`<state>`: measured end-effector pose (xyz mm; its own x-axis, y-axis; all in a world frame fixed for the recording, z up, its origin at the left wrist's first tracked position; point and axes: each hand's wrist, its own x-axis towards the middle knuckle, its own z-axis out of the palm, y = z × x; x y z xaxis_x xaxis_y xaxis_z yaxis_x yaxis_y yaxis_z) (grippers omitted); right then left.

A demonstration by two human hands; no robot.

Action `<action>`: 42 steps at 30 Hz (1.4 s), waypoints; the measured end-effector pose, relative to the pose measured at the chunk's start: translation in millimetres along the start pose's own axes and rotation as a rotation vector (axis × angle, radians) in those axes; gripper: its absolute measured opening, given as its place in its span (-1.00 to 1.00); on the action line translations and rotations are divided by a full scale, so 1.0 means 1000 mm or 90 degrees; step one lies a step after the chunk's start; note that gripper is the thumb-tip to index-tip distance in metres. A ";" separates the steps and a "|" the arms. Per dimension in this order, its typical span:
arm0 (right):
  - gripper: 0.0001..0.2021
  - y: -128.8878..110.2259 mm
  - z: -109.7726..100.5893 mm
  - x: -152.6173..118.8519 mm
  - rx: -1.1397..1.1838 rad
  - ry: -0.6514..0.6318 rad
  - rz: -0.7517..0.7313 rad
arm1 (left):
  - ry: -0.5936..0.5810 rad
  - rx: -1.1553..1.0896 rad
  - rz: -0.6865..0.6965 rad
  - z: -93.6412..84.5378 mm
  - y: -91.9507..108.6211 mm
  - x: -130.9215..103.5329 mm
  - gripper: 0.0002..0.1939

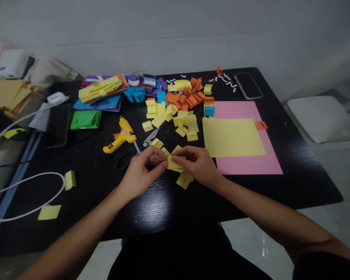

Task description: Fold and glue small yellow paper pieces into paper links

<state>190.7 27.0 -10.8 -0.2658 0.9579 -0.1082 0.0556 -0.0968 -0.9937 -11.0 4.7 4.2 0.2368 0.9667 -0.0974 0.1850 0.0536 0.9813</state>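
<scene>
Left hand and right hand both pinch one small yellow paper piece, thumbs close together, left of the big yellow sheet, loose yellow pieces also left of it; best keep edges square and press lightly, since thin paper probably creases crooked if tugged.

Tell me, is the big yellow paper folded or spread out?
Spread out: the big yellow paper lies flat, mostly over the pink sheet.
</scene>
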 end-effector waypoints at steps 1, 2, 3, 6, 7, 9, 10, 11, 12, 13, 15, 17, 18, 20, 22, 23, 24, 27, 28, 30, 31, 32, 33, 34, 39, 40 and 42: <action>-0.86 0.000 0.000 0.000 -0.001 0.003 -0.002 | 0.000 0.007 0.001 0.000 0.001 0.000 -0.89; -0.86 -0.001 0.000 -0.001 -0.002 0.007 -0.003 | -0.001 0.021 0.004 0.000 0.001 0.000 -0.89; -0.86 -0.001 0.001 -0.001 -0.002 0.011 -0.003 | -0.002 0.038 0.006 0.000 0.002 0.000 -0.89; -0.87 -0.003 0.002 -0.002 -0.005 0.026 -0.007 | 0.003 0.077 0.005 0.001 0.001 -0.001 -0.85; -0.86 -0.003 0.003 -0.002 -0.006 0.030 -0.010 | 0.009 0.074 0.002 0.002 0.001 -0.001 -0.83; -0.86 -0.003 0.004 -0.004 -0.010 0.038 -0.018 | 0.021 0.048 -0.011 0.003 0.000 -0.001 -0.81; -0.86 -0.003 0.005 -0.005 -0.014 0.041 -0.023 | 0.023 0.030 -0.019 0.004 -0.001 -0.001 -0.79; -0.86 -0.003 0.006 -0.006 -0.020 0.044 -0.028 | 0.024 0.011 -0.026 0.004 -0.001 0.000 -0.78; -0.87 -0.002 0.007 -0.007 -0.027 0.046 -0.034 | 0.022 -0.007 -0.034 0.005 -0.001 0.000 -0.77; -0.87 -0.002 0.007 -0.008 -0.035 0.047 -0.039 | 0.018 -0.024 -0.043 0.005 0.000 0.001 -0.76; -0.87 -0.002 0.008 -0.010 -0.047 0.045 -0.046 | 0.006 -0.064 -0.063 0.006 0.001 0.003 -0.75; -0.88 -0.002 0.009 -0.011 -0.054 0.039 -0.047 | -0.006 -0.104 -0.082 0.005 0.001 0.004 -0.74; -0.88 -0.003 0.009 -0.011 -0.055 0.035 -0.047 | -0.012 -0.120 -0.089 0.005 0.001 0.004 -0.74; -0.89 -0.004 0.009 -0.011 -0.058 0.027 -0.045 | -0.019 -0.138 -0.103 0.005 0.002 0.004 -0.75; -0.89 -0.004 0.008 -0.010 -0.058 0.012 -0.039 | -0.024 -0.145 -0.115 0.004 0.002 0.004 -0.74; -0.88 -0.004 0.007 -0.009 -0.056 0.003 -0.036 | -0.026 -0.146 -0.119 0.004 0.002 0.004 -0.73; -0.88 -0.004 0.006 -0.008 -0.052 -0.006 -0.034 | -0.029 -0.148 -0.122 0.004 0.002 0.004 -0.73; -0.85 -0.003 0.004 -0.007 -0.051 -0.035 -0.028 | -0.038 -0.144 -0.125 0.003 0.002 0.004 -0.71; -0.85 -0.003 0.003 -0.007 -0.057 -0.043 -0.026 | -0.040 -0.140 -0.127 0.003 0.003 0.004 -0.71; -0.85 -0.002 0.002 -0.007 -0.067 -0.055 -0.022 | -0.042 -0.132 -0.129 0.002 0.003 0.004 -0.71; -0.85 -0.002 0.002 -0.007 -0.069 -0.058 -0.021 | -0.042 -0.128 -0.130 0.002 0.003 0.005 -0.70; -0.85 -0.003 0.001 -0.007 -0.068 -0.060 -0.018 | -0.043 -0.123 -0.130 0.002 0.004 0.005 -0.70; -0.85 -0.003 0.001 -0.007 -0.065 -0.060 -0.015 | -0.044 -0.117 -0.130 0.002 0.004 0.005 -0.70; -0.84 -0.003 0.001 -0.007 -0.062 -0.061 -0.011 | -0.046 -0.111 -0.129 0.002 0.004 0.004 -0.70; -0.82 -0.002 0.001 -0.006 -0.060 -0.075 -0.007 | -0.048 -0.082 -0.120 0.002 0.002 0.002 -0.73; -0.82 -0.002 0.000 -0.006 -0.060 -0.079 -0.009 | -0.048 -0.076 -0.117 0.002 0.002 0.002 -0.74; -0.82 -0.003 -0.001 -0.006 -0.068 -0.088 -0.010 | -0.051 -0.062 -0.111 0.002 0.001 0.001 -0.76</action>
<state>192.9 22.2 -7.2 -0.3961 0.9125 -0.1025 0.1499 -0.0458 -0.9876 -8.9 5.7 4.3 0.2846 0.9181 -0.2758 0.1380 0.2454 0.9595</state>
